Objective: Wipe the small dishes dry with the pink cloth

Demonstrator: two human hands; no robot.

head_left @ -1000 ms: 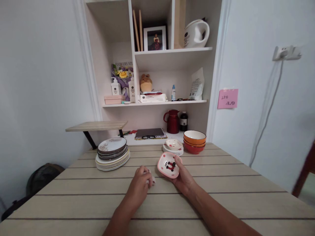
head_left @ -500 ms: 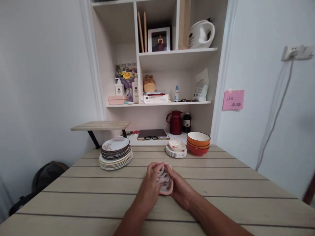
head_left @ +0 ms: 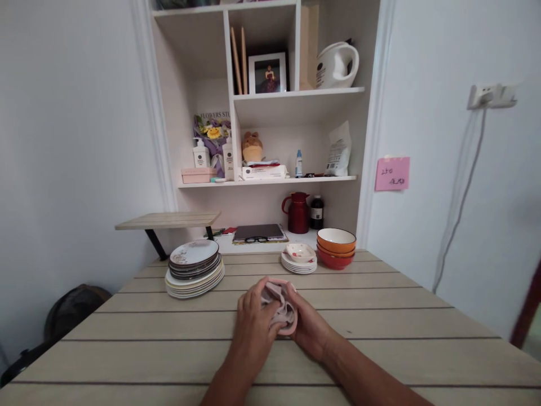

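Note:
Over the near middle of the table [head_left: 169, 361] my two hands meet around a small dish [head_left: 289, 330] with a pink rim. My right hand [head_left: 310, 327] grips the dish from its right side, thumb on the rim. Bunched inside it is a greyish-pink cloth [head_left: 276, 296]. My left hand [head_left: 256, 318] presses the cloth into the dish, its fingers bent round the fabric. The cloth covers most of the dish's inside.
Stacked plates [head_left: 194, 252] stand at the back left, by a small raised shelf [head_left: 169, 220]. Farther right are small saucers with a patterned bowl [head_left: 300, 252] on top, and stacked orange and red bowls [head_left: 336, 241]. Behind are a red jug [head_left: 298, 213] and shelving [head_left: 296, 97].
My left hand has shifted slightly left and turned, and the cloth now spreads over more of the dish's inside. The right hand keeps its grip. The camera view has moved slightly.

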